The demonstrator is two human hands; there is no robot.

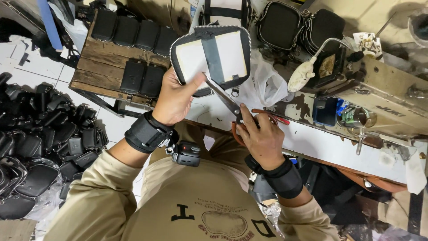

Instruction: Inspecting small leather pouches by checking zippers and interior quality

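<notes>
Your left hand grips the zippered pouch panel above your lap; your right hand clasps scissors, blades at the panel's lower edge, sewing machine just beside

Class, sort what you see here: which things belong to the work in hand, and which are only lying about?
In use:
- left hand holding the zipped pouch panel
- right hand working the scissors, blades at the panel's lower edge

Lying about:
- finished black pouches on the wooden pallet
- heap of black pouches on the floor
- sewing machine
- plastic bag
</notes>
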